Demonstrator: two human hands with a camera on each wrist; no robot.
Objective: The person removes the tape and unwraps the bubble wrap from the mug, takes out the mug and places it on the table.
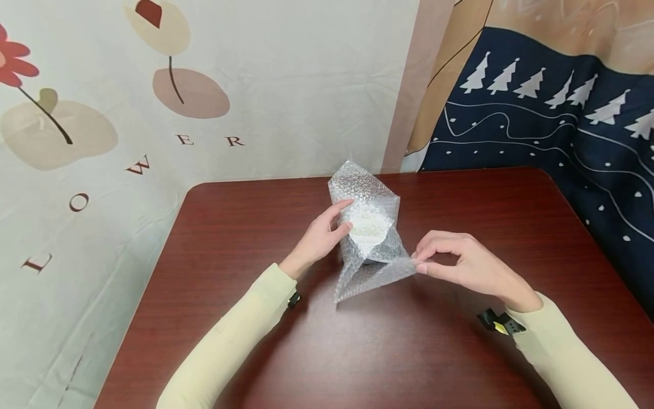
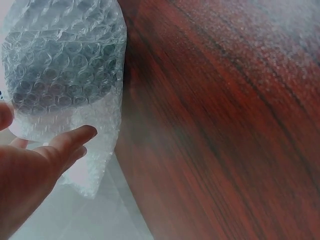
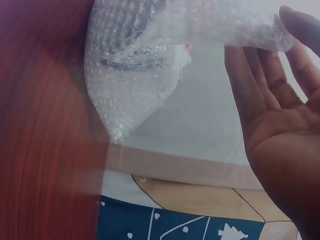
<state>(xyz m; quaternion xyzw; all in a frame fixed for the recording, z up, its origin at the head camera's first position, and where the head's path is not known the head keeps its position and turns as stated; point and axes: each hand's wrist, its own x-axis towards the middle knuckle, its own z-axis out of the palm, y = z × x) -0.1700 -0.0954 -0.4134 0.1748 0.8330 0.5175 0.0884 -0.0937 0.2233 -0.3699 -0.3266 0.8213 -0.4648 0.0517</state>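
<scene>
A bundle of clear bubble wrap (image 1: pixel 364 193) stands on the table toward its far edge, with a pale round-topped item (image 1: pixel 369 228) visible inside. What that item is, the wrap's layers and glare hide; in the left wrist view its lower part looks dark through the bubble wrap (image 2: pixel 65 65). My left hand (image 1: pixel 326 230) rests against the bundle's left side, fingers extended along it. At the near right, my right hand (image 1: pixel 455 258) pinches a loose corner of the wrap between thumb and fingers. The right wrist view shows this raised flap of bubble wrap (image 3: pixel 215 25) stretched toward the right hand (image 3: pixel 285 120).
The dark red-brown wooden table (image 1: pixel 327 352) has rounded far corners. Behind it hangs a pale cloth (image 1: pixel 306 85) printed with flowers and letters. A navy cloth with white trees (image 1: pixel 511 125) hangs at the right. Each wrist wears a dark strap.
</scene>
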